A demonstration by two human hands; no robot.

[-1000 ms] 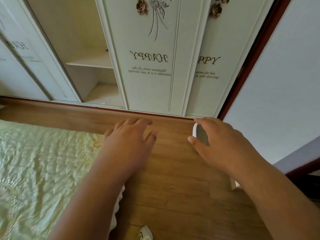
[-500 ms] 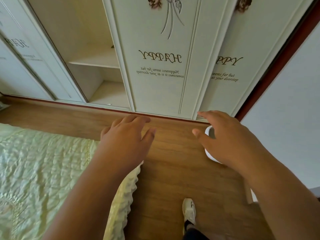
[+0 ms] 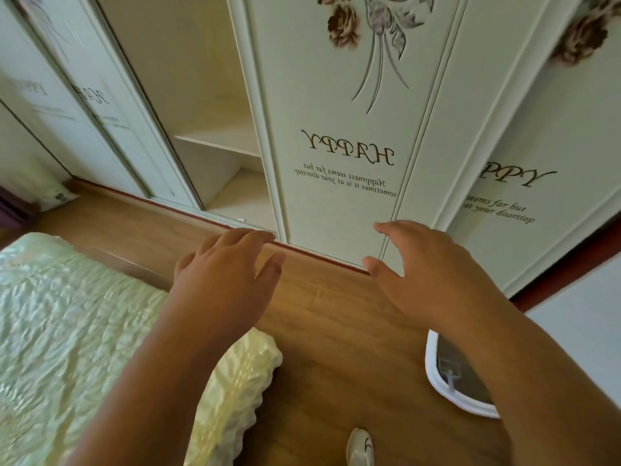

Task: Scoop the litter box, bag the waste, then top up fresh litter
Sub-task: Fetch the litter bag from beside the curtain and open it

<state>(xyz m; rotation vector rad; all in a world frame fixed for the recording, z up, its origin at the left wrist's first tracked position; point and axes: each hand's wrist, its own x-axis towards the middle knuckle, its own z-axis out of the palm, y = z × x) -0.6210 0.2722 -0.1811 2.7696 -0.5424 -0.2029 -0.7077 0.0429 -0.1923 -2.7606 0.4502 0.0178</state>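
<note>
Near edge: a white shoe (image 3: 360, 447) on the wood floor (image 3: 322, 331), a quilted bed (image 3: 67, 331) at left. Litter box (image 3: 450, 381), white-rimmed, lies at right, partly under the right forearm. Left hand (image 3: 225, 280) and right hand (image 3: 426, 274): each grip spread, holding nothing. Beyond: wardrobe doors (image 3: 336, 112).

Floor between bed and wardrobe, seen from above.

The bed (image 3: 67, 331) lies at the left, the wardrobe (image 3: 336, 112) stands ahead with an open shelf compartment (image 3: 218, 139) left of its sliding door. The litter box (image 3: 450, 381) sits on the floor (image 3: 336, 331) at the right, partly under the right forearm. A shoe (image 3: 360, 447) rests on the floor near the bottom edge, between bed and litter box. Both hands hover above the floor before the wardrobe.
</note>
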